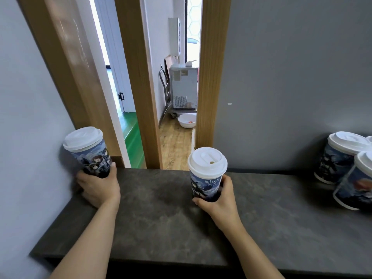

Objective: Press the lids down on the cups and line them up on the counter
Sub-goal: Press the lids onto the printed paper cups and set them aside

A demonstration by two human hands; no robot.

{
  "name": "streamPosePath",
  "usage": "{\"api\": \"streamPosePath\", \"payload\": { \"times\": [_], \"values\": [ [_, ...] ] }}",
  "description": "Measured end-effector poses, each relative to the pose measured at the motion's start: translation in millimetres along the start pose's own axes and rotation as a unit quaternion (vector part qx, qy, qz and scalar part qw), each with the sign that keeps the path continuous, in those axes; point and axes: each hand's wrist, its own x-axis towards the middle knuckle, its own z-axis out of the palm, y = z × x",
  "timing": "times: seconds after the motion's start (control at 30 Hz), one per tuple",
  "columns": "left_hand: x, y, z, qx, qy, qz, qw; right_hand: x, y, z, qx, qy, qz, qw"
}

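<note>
The left hand (98, 188) grips the base of a printed paper cup (88, 154) at the far left end of the dark tabletop (161, 208), close to the grey wall. Its fingers curl round the far side of the cup and are mostly hidden; only the thumb and the back of the hand show. This cup leans toward the wall, and its white lid (82, 138) is on, though how fully it is seated cannot be made out.

Well to the right of that hand, the right hand (219, 198) wraps round the lower part of a second cup (205, 186), thumb in front, fingertips showing on the right side. The cup's bottom edge is covered by the hand. Its lid (207, 161) is on, with a small drink hole visible.

Far right of the right hand, two more lidded cups (338, 158) stand together, the nearer cup (356, 182) cut off by the frame edge, with a sliver of another lid behind.
</note>
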Motion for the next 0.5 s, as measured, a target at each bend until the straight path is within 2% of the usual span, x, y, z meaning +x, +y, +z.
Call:
{"api": "streamPosePath", "payload": {
  "times": [0.1, 0.2, 0.3, 0.4, 0.5],
  "values": [
    [-22, -1, -17, -0.105, -0.11, 0.099, 0.983, -4, -1, 1, -0.015, 0.022, -0.034, 0.999],
    [-44, -2, -40, -0.152, -0.195, 0.196, 0.949, -9, -8, 0, -0.053, 0.086, -0.153, 0.983],
    [-54, -5, -52, -0.124, -0.225, 0.259, 0.931, -11, -10, 0, -0.099, 0.164, -0.262, 0.946],
    [-59, -4, -53, -0.094, -0.243, 0.302, 0.917, -13, -11, 1, -0.105, 0.213, -0.304, 0.923],
    [-65, 0, -58, -0.117, -0.252, 0.316, 0.907, -17, -16, 0, -0.116, 0.241, -0.35, 0.898]
  ]
}}
